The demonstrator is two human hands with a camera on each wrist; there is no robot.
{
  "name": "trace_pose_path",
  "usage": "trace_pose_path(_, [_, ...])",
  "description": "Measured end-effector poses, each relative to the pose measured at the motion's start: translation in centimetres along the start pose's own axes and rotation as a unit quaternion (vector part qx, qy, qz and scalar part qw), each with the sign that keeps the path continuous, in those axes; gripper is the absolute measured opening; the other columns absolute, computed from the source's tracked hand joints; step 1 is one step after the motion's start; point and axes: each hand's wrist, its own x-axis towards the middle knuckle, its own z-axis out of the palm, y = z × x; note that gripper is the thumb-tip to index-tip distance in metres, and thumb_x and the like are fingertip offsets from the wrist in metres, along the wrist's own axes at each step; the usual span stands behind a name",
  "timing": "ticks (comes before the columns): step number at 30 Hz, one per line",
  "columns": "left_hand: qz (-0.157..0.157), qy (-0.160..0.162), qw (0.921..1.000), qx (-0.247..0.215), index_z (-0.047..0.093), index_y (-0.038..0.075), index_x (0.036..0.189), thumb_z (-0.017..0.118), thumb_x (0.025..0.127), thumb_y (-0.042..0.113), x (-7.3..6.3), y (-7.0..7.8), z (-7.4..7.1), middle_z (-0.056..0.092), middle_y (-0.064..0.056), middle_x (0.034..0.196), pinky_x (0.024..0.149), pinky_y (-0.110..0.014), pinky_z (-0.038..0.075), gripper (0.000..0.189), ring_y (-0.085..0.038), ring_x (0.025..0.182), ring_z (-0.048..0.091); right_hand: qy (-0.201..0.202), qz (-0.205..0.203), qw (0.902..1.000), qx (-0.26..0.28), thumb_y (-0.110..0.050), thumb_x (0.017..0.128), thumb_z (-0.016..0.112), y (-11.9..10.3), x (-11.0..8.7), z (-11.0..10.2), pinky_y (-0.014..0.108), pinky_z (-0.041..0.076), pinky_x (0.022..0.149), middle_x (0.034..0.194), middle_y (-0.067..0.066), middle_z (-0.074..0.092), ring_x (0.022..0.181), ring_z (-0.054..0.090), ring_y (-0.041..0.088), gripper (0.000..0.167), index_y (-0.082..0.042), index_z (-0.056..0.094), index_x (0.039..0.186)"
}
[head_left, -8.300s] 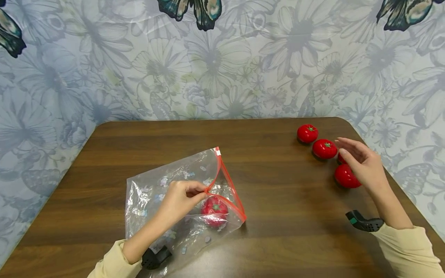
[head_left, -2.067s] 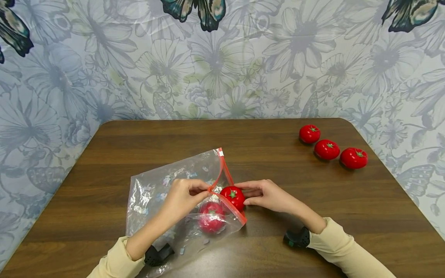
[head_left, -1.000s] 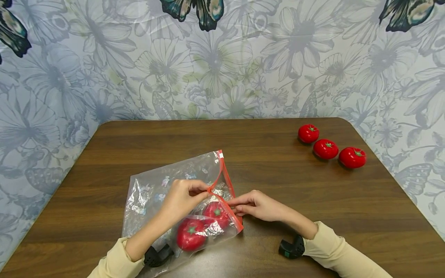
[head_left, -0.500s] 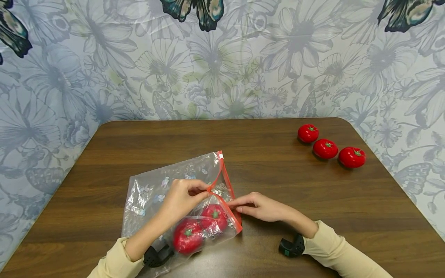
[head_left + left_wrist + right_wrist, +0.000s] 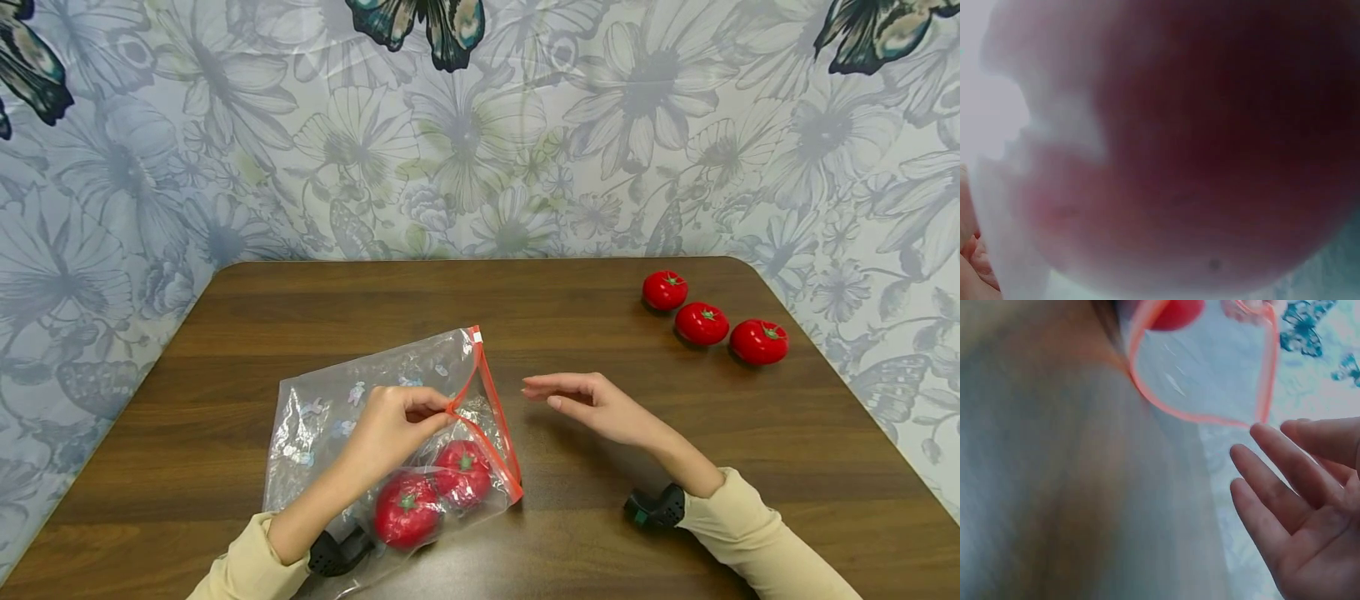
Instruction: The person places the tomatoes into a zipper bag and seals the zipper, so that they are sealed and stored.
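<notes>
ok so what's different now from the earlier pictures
The right hand took one of the four loose tomatoes from the right, carried it left into the bag and let it go; it has drawn back out, empty. That added tomato sits near the opening, while the first tomato has shifted nearer the person. Unchanged: the left hand pinches the bag; three tomatoes remain outside.

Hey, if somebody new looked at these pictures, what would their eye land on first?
Probably the bright red tomatoes: two tomatoes inside the clear bag, and three more tomatoes in a slanting row at the table's far right. Next might be the bag's orange-red rim, its edge pinched by the left hand, with the right hand apart to its right, holding nothing.
</notes>
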Motion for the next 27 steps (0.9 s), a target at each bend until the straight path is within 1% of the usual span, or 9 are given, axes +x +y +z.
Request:
trace_pose_path(4, [-0.001,-0.002,1.0,-0.002,0.073,0.007,0.081,0.075,0.076,0.0,0.0,0.0,0.0,0.069,0.003,0.075,0.058,-0.022,0.054,0.009,-0.004,0.063,0.063,0.071,0.014,0.9972,-0.017,0.001,0.095,0.05,-0.5,-0.6,-1.8,0.027,0.043,0.094,0.122,0.021,0.057,0.115,0.053,0.022,0.035,0.006,0.05,0.13])
trace_pose_path(7, [-0.003,-0.003,1.0,-0.002,0.073,0.007,0.081,0.075,0.077,0.0,0.0,0.0,0.0,0.069,0.003,0.075,0.057,-0.022,0.054,0.009,-0.004,0.063,0.062,0.137,0.016,0.9899,-0.035,0.0,0.095,0.051,-0.8,-1.0,-3.3,0.025,0.044,0.092,0.122,0.022,0.057,0.113,0.054,0.021,0.034,0.005,0.051,0.129])
trace_pose_path(10, [-0.002,-0.002,1.0,-0.001,0.073,0.007,0.081,0.075,0.077,0.0,0.0,0.0,0.0,0.069,0.003,0.075,0.057,-0.022,0.053,0.009,-0.004,0.063,0.062,0.203,0.015,0.9782,-0.04,-0.002,0.095,0.052,-1.0,-1.8,-5.0,0.024,0.045,0.09,0.12,0.017,0.059,0.111,0.055,0.019,0.033,0.002,0.053,0.129])
trace_pose_path(12, [-0.001,-0.002,1.0,0.0,0.074,0.007,0.082,0.075,0.077,0.0,0.0,0.0,0.0,0.069,0.003,0.075,0.057,-0.022,0.053,0.009,-0.004,0.063,0.062,0.242,0.011,0.9691,-0.047,-0.003,0.095,0.052,-1.2,-2.4,-6.1,0.023,0.046,0.088,0.119,0.014,0.061,0.109,0.055,0.017,0.033,0.003,0.053,0.128])
trace_pose_path(16, [0.001,-0.004,1.0,0.0,0.074,0.008,0.082,0.075,0.077,0.0,0.0,-0.2,0.0,0.069,0.003,0.075,0.057,-0.022,0.053,0.009,-0.003,0.063,0.062,0.305,-0.004,0.9516,-0.035,-0.001,0.094,0.053,-1.4,-3.7,-8.1,0.018,0.044,0.088,0.114,0.007,0.064,0.108,0.056,0.013,0.034,0.003,0.054,0.128])
trace_pose_path(20, [-0.001,-0.006,1.0,0.0,0.073,0.006,0.083,0.075,0.077,0.0,0.0,-0.3,0.0,0.069,0.003,0.075,0.057,-0.022,0.053,0.008,-0.003,0.064,0.062,0.357,-0.017,0.934,-0.009,0.002,0.092,0.055,-1.4,-4.9,-9.7,0.014,0.043,0.086,0.11,0.004,0.066,0.107,0.056,0.01,0.033,0.003,0.056,0.126])
trace_pose_path(27, [-0.005,-0.009,0.9999,-0.006,0.073,0.002,0.084,0.075,0.077,-0.001,0.0,-0.3,0.0,0.069,0.002,0.076,0.057,-0.022,0.053,0.008,-0.004,0.064,0.063,0.427,-0.028,0.9032,-0.036,0.003,0.091,0.056,-1.2,-7.0,-12.3,0.011,0.044,0.08,0.106,-0.001,0.067,0.1,0.059,0.008,0.032,0.006,0.057,0.123])
